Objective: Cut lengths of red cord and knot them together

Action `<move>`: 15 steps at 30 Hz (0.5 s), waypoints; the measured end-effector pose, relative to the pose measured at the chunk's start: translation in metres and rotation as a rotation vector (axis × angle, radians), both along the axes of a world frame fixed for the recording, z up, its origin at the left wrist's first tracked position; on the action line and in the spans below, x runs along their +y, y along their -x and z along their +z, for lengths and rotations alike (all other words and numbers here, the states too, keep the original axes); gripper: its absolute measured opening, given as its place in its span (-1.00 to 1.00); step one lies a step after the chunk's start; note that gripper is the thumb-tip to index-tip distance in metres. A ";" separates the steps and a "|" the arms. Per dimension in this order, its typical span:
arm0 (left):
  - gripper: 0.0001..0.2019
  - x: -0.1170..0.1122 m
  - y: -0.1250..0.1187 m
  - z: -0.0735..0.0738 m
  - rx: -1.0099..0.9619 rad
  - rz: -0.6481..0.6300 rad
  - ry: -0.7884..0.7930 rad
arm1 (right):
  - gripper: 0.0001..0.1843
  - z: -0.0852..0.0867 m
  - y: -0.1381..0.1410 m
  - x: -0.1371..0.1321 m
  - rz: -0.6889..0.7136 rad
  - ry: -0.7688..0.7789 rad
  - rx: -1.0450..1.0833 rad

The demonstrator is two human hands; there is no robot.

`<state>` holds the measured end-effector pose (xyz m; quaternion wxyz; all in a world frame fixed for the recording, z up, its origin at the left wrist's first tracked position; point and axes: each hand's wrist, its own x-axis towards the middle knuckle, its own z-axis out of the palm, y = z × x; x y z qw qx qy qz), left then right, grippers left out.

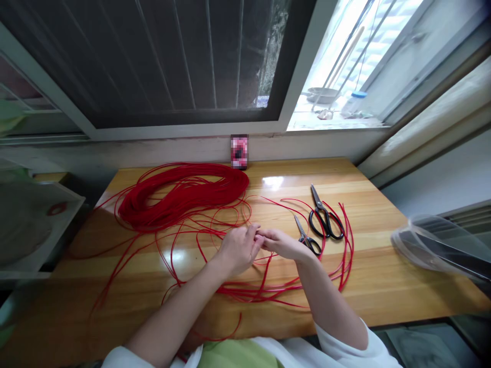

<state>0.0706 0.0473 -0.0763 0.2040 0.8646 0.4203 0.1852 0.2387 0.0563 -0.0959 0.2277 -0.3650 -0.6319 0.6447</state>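
Head view: left hand [238, 250] and right hand [282, 244], both pinching one red cord [267, 281]. Two scissors, big scissors [315, 225] and small scissors [312, 246], just beside the right hand.

Daylight entering through the overexposed window [337, 66] at upper right, white glare patches on the varnished wooden tabletop [368, 276], faint shine along the red cord [180, 197], dim shadowed lower corners, soft blur and wide-angle stretching toward the frame edges.

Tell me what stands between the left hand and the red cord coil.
Only loose red strands lie between the left hand and the coil; nothing solid stands there.
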 end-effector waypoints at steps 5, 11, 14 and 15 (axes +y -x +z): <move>-0.75 0.008 0.013 0.009 -0.406 -0.080 0.300 | -0.59 0.012 0.011 -0.004 -0.015 0.004 0.097; -0.78 0.021 0.057 0.030 -0.358 0.097 0.176 | -0.57 0.016 -0.004 -0.006 -0.056 0.063 0.020; -0.77 0.026 0.089 0.039 -0.266 0.191 0.037 | -0.57 0.006 -0.016 -0.008 -0.101 0.074 -0.005; -0.77 0.027 0.099 0.040 -0.231 0.210 0.019 | -0.58 0.003 -0.019 -0.008 -0.103 0.078 -0.009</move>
